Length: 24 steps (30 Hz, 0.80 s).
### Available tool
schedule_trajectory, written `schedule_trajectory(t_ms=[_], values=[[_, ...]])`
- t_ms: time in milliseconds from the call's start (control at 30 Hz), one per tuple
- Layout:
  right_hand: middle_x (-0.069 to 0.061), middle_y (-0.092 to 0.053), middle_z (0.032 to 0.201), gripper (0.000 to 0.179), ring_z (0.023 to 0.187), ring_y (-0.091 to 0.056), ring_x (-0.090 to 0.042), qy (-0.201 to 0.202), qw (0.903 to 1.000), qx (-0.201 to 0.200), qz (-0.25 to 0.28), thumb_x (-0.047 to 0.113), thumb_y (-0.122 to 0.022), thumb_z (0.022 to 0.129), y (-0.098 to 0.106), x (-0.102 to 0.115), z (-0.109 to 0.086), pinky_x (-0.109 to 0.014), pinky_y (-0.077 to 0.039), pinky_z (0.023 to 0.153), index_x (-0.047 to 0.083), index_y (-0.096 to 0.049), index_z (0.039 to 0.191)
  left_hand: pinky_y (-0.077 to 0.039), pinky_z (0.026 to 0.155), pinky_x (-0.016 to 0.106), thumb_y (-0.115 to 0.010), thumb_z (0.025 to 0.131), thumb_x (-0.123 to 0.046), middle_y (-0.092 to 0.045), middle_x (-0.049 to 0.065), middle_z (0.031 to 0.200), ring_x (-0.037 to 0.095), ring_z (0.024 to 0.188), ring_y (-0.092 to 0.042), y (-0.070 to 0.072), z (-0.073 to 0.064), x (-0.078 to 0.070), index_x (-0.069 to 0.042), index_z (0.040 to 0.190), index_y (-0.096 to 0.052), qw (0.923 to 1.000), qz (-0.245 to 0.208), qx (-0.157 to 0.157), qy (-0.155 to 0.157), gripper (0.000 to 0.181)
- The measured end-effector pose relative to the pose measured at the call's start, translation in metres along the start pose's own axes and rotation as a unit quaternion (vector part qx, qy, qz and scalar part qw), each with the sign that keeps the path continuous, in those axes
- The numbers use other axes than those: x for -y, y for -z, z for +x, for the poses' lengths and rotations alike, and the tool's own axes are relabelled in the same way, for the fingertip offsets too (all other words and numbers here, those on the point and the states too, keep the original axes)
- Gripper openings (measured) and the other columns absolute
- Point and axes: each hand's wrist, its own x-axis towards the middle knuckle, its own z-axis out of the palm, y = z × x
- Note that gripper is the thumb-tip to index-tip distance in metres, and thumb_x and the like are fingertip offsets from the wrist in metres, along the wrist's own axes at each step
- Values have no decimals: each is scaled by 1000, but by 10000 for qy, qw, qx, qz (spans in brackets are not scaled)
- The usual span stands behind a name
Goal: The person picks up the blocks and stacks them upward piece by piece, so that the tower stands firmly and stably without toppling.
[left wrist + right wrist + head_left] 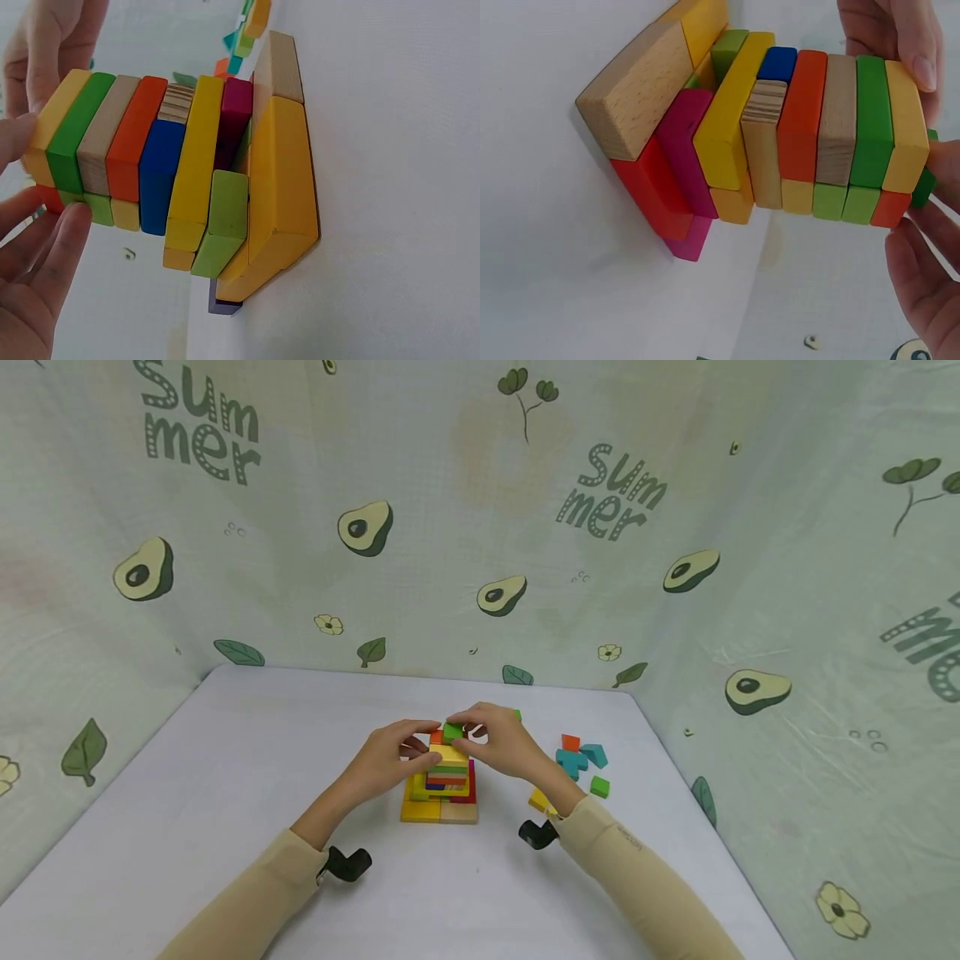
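Note:
A stacked tower of coloured wooden blocks rises from a flat base layer of yellow, natural wood and red. A yellow block lies at its upper front, beside a small red-orange block. My right hand pinches a small green block over the tower's top; in the right wrist view its fingers partly hide that block. My left hand rests its fingertips against the tower's upper left side, thumb by the yellow block and other fingers by the rear column.
Loose blocks lie right of the tower: a blue cross-shaped block, a teal block, an orange block, a green block and a yellow block near the right forearm. A printed cloth hangs behind the white table.

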Motion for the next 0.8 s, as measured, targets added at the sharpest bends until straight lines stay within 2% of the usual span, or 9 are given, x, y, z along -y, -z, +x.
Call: schedule_trajectory(t_ms=[100,333,600,800], values=[[-4,-74,121,38,106,-68,-22,-102,9999,59,79,20,-79,98,-1,-2,0,-34,-62,93,8,-72,134,-62,96,37,-81,96,-38,-68,4,139,17,106,-71,0,0,0,-18,149,-61,10000,-17,-6,-45,60],[-5,-74,124,36,113,-68,-33,-336,9991,15,268,20,-77,100,-2,-7,-5,-38,-62,95,8,-72,134,-63,93,38,-82,95,-39,-69,5,138,18,104,-72,2,0,-1,-15,148,-61,9998,27,-88,-152,62],[-3,-75,125,35,109,-69,-18,-319,9990,-74,306,20,-76,101,-9,-9,0,-37,-62,94,8,-72,134,-63,93,35,-82,95,-38,-69,6,138,16,103,-73,2,-1,1,-18,148,-60,9998,31,-83,-186,61],[-3,-75,124,36,107,-69,-17,-264,9989,-112,362,20,-76,101,-13,-9,3,-38,-62,94,9,-72,134,-63,92,35,-82,95,-39,-70,7,137,15,102,-73,2,-1,3,-22,147,-59,9996,76,-134,-237,60]])
